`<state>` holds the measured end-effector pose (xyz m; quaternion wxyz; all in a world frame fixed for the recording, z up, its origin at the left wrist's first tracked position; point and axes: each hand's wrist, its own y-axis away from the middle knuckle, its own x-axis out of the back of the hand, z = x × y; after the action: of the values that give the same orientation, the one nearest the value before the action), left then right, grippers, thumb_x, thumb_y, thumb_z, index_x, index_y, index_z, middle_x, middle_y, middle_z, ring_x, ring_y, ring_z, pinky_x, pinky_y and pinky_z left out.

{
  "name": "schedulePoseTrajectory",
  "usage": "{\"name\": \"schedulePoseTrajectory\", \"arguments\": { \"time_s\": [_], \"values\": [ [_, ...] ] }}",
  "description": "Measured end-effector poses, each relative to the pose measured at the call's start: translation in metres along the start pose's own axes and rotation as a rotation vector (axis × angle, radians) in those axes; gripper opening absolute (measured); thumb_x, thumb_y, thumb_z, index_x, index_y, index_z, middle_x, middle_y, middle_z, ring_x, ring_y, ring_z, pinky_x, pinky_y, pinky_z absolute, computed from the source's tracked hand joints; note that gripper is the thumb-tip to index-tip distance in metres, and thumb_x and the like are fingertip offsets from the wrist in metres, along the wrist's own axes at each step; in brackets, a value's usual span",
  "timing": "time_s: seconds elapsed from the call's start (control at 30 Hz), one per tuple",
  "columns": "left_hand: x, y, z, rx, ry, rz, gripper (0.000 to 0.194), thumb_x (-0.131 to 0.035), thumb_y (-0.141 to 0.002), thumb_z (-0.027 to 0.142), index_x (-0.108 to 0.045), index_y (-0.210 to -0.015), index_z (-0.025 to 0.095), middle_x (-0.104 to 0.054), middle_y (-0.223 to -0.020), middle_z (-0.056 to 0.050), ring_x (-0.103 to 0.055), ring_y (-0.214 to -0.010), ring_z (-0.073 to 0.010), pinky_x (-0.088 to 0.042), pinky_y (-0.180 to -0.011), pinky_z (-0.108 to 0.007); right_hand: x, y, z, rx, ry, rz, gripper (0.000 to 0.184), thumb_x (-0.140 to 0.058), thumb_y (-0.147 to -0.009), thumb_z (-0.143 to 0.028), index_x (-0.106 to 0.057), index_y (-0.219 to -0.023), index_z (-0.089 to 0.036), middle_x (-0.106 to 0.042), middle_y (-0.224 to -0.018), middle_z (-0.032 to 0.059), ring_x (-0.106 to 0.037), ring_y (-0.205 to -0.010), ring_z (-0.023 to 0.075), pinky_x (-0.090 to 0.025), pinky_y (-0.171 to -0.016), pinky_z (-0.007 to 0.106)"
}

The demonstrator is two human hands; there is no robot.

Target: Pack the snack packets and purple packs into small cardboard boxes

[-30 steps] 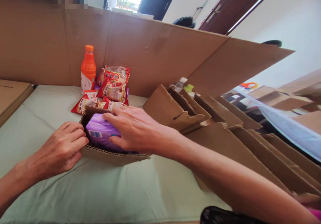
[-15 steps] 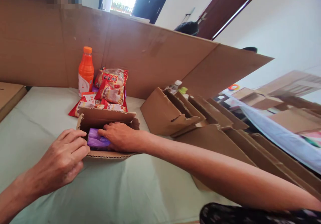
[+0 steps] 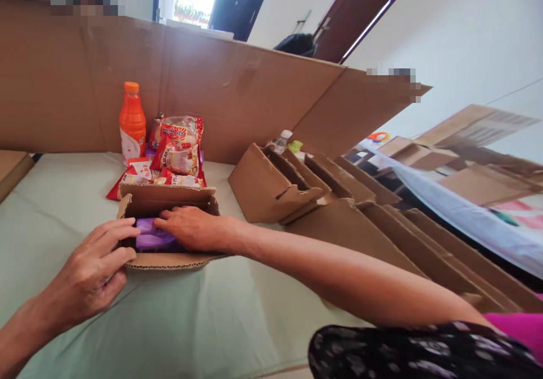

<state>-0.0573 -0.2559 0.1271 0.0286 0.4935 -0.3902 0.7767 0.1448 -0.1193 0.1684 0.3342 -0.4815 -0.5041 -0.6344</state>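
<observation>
A small open cardboard box (image 3: pixel 169 261) stands on the light green cloth. Inside it lies a purple plastic-wrapped pack (image 3: pixel 146 237), which looks like a tissue pack. My right hand (image 3: pixel 190 229) reaches into the box from the right, its fingers bent over the top of the pack; part of the grip is hidden. At the box's left rim is my left hand (image 3: pixel 91 268), with fingers and thumb curled over the edge and front corner. Directly behind the box are red snack bags (image 3: pixel 180 158) in a pile, beside an upright orange drink bottle (image 3: pixel 132 124).
A tall cardboard partition (image 3: pixel 237 90) closes off the back. To the right stand cardboard compartments (image 3: pixel 271 184), with a clear bottle (image 3: pixel 283 140) among them. Another cardboard box (image 3: pixel 14 169) sits at the left edge. More cartons (image 3: pixel 487 186) lie farther right.
The view has shifted slightly, moving the scene leftward. My left fingers have spread a little apart at the box rim. My right hand stays on the purple pack inside the box.
</observation>
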Motion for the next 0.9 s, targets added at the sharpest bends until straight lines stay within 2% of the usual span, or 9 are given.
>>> {"name": "schedulePoseTrajectory", "arguments": {
  "time_s": [0.07, 0.13, 0.27, 0.37, 0.5, 0.57, 0.67, 0.8, 0.9],
  "values": [
    [-0.001, 0.003, 0.001, 0.029, 0.003, 0.026, 0.03, -0.051, -0.085, -0.003, -0.06, -0.102, 0.019, -0.047, -0.15, -0.012, -0.048, -0.14, -0.027, -0.05, -0.111, -0.043, 0.0, 0.016, 0.001, 0.019, -0.011, 0.111, 0.043, -0.057, -0.092, -0.008, -0.06, -0.134, -0.016, -0.062, -0.136, 0.0154, -0.066, -0.11, 0.0286, -0.054, -0.087, 0.041],
    [-0.003, 0.007, 0.002, 0.062, 0.018, 0.055, 0.033, -0.053, -0.086, -0.003, -0.061, -0.107, 0.021, -0.035, -0.161, -0.011, -0.045, -0.143, -0.0284, -0.05, -0.111, -0.045, 0.0, 0.044, 0.004, -0.013, -0.064, 0.316, 0.034, -0.06, -0.093, -0.013, -0.065, -0.127, -0.017, -0.064, -0.136, 0.0139, -0.066, -0.111, 0.0276, -0.054, -0.092, 0.041],
    [-0.006, 0.014, 0.005, 0.179, 0.02, 0.118, 0.037, -0.057, -0.09, 0.007, -0.059, -0.124, 0.024, -0.038, -0.161, -0.01, -0.051, -0.14, -0.0281, -0.051, -0.111, -0.044, -0.008, 0.109, 0.018, -0.265, -0.243, 0.742, 0.021, -0.051, -0.102, -0.023, -0.07, -0.111, -0.019, -0.075, -0.107, 0.0087, -0.07, -0.097, 0.02, -0.056, -0.087, 0.034],
    [-0.009, 0.016, 0.006, 0.259, 0.015, 0.116, 0.042, -0.058, -0.094, 0.022, -0.052, -0.136, 0.024, -0.057, -0.143, -0.01, -0.059, -0.13, -0.0262, -0.053, -0.109, -0.042, -0.026, 0.128, 0.032, -0.339, -0.366, 0.711, 0.025, -0.05, -0.102, -0.025, -0.07, -0.115, -0.02, -0.075, -0.111, 0.0086, -0.07, -0.098, 0.0195, -0.056, -0.088, 0.034],
    [-0.015, 0.012, 0.005, 0.344, -0.032, 0.138, 0.041, -0.055, -0.098, 0.035, -0.05, -0.137, 0.025, -0.071, -0.12, -0.005, -0.069, -0.114, -0.023, -0.057, -0.101, -0.039, -0.051, 0.109, 0.043, -0.185, -0.492, 0.479, 0.036, -0.046, -0.099, -0.018, -0.068, -0.127, -0.019, -0.075, -0.118, 0.0085, -0.067, -0.111, 0.0217, -0.055, -0.097, 0.04],
    [-0.018, 0.01, 0.004, 0.397, -0.067, 0.154, 0.038, -0.053, -0.099, 0.038, -0.051, -0.136, 0.026, -0.073, -0.115, -0.003, -0.071, -0.108, -0.0222, -0.058, -0.098, -0.038, -0.058, 0.099, 0.045, -0.145, -0.511, 0.433, 0.04, -0.043, -0.098, -0.013, -0.069, -0.127, -0.02, -0.076, -0.116, 0.0072, -0.067, -0.11, 0.0216, -0.054, -0.098, 0.04],
    [-0.021, 0.005, 0.003, 0.443, -0.137, 0.181, 0.04, -0.054, -0.099, 0.041, -0.051, -0.136, 0.026, -0.073, -0.119, -0.003, -0.072, -0.106, -0.0225, -0.059, -0.096, -0.037, -0.058, 0.095, 0.047, -0.158, -0.525, 0.53, 0.038, -0.045, -0.097, -0.015, -0.071, -0.123, -0.022, -0.076, -0.117, 0.007, -0.069, -0.108, 0.0214, -0.055, -0.097, 0.04],
    [-0.025, -0.003, 0.001, 0.388, -0.209, 0.213, 0.041, -0.056, -0.098, 0.035, -0.05, -0.138, 0.025, -0.068, -0.125, -0.006, -0.068, -0.114, -0.024, -0.058, -0.1, -0.038, -0.049, 0.094, 0.052, -0.267, -0.543, 0.846, 0.036, -0.047, -0.101, -0.029, -0.065, -0.131, -0.023, -0.066, -0.136, 0.0102, -0.061, -0.126, 0.0232, -0.049, -0.108, 0.044],
    [-0.027, -0.006, 0.0, 0.363, -0.203, 0.222, 0.044, -0.058, -0.097, 0.026, -0.048, -0.14, 0.026, -0.057, -0.14, -0.011, -0.059, -0.129, -0.0281, -0.053, -0.109, -0.048, -0.053, 0.089, 0.049, -0.227, -0.509, 0.844, 0.048, -0.043, -0.104, -0.044, -0.052, -0.146, -0.022, -0.057, -0.148, 0.013, -0.052, -0.137, 0.0258, -0.042, -0.114, 0.05]
  ]
}}
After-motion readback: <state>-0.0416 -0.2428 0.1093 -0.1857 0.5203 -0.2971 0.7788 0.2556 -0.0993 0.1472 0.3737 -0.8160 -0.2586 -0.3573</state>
